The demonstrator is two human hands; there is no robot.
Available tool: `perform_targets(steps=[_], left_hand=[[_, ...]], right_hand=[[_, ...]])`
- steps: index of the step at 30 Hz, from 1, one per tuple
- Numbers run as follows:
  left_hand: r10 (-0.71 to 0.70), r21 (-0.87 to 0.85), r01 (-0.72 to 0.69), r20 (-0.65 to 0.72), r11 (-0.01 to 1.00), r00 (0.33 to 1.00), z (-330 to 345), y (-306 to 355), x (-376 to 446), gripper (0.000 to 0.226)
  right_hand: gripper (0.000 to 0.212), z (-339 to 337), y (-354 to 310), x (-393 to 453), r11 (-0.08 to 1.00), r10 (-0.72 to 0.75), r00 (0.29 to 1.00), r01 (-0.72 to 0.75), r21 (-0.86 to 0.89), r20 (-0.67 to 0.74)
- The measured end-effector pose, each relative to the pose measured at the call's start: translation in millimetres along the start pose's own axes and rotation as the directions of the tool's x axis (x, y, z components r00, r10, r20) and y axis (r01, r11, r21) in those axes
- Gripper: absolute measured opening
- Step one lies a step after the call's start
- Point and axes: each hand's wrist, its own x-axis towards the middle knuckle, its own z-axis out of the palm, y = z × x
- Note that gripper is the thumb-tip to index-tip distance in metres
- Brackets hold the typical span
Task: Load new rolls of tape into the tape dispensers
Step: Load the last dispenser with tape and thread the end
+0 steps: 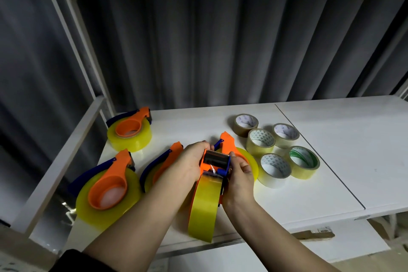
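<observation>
I hold an orange tape dispenser [216,159] upright on edge over the white table [331,152], with a yellow tape roll [206,203] seated in it. My left hand [193,162] grips the dispenser's left side near the cutter. My right hand [239,175] pinches its right side by the blue part. Behind it lies another loaded dispenser [229,146] flat on the table. To the left lie loaded dispensers at the back left [130,129], at the front left [108,187], and one partly hidden behind my left arm [159,165].
Several loose smaller tape rolls lie to the right: a brown roll [245,125], clear-yellow rolls [260,142] [286,136] [274,170] and one with a green core [304,162]. A seam [320,157] splits the tabletop. A white frame post [72,46] rises at left; a grey curtain hangs behind.
</observation>
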Motion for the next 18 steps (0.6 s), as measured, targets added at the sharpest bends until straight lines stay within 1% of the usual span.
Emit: perform_targets(steps=[3,5,6,7,9,10,11,12,13,14,15,16,17,18], left_hand=[[0.038,0.050,-0.037,-0.023,0.998,0.999,3,4,-2,0.022],[0.041,0.037,-0.040,-0.045,0.999,0.998,4,4,0,0.021],[0.055,-0.018,-0.056,-0.052,0.998,0.997,4,3,0,0.021],[0.084,-0.123,-0.090,-0.052,0.988,0.995,2,1,0,0.021],[0.153,-0.346,-0.177,-0.095,0.921,0.984,-1,-3,-2,0.019],[0.222,-0.354,-0.258,-0.139,0.899,0.965,-5,-7,-5,0.017],[0.322,-0.272,-0.360,-0.177,0.892,0.930,-10,-12,-10,0.015],[0.438,-0.136,-0.465,-0.187,0.875,0.879,-16,-18,-14,0.015],[0.554,0.012,-0.559,-0.155,0.829,0.818,-25,-24,-19,0.016],[0.644,0.154,-0.628,-0.094,0.763,0.759,-34,-31,-26,0.018],[0.699,0.273,-0.669,-0.014,0.691,0.715,-43,-37,-32,0.019],[0.715,0.373,-0.682,0.069,0.629,0.696,-52,-44,-38,0.020],[0.692,0.456,-0.667,0.141,0.589,0.708,-60,-52,-44,0.020],[0.633,0.541,-0.626,0.205,0.562,0.746,-65,-58,-51,0.020]], right_hand=[[0.013,2,0,-2,0.996,-0.086,0.996,0.085,-0.030,-0.022],[0.014,2,-2,-3,0.991,-0.127,0.991,0.125,-0.043,-0.033],[0.015,3,-3,-3,0.989,-0.140,0.989,0.138,-0.043,-0.037],[0.015,3,-3,-3,0.988,-0.149,0.988,0.148,-0.038,-0.042],[0.014,5,-3,-3,0.988,-0.151,0.987,0.149,-0.038,-0.050],[0.014,6,-3,-4,0.989,-0.148,0.988,0.146,-0.035,-0.049],[0.014,7,-2,-4,0.989,-0.147,0.988,0.146,-0.025,-0.046],[0.014,7,-1,-4,0.989,-0.144,0.989,0.144,-0.021,-0.043],[0.014,7,-2,-4,0.990,-0.140,0.989,0.140,-0.024,-0.042],[0.014,7,-1,-2,0.990,-0.137,0.989,0.136,-0.033,-0.046],[0.013,7,-2,-2,0.989,-0.146,0.988,0.145,-0.040,-0.043],[0.011,5,-1,2,0.988,-0.147,0.988,0.146,-0.043,-0.038],[0.011,5,-2,3,0.988,-0.149,0.988,0.148,-0.047,-0.028],[0.013,3,-1,6,0.988,-0.145,0.989,0.144,-0.049,-0.021]])
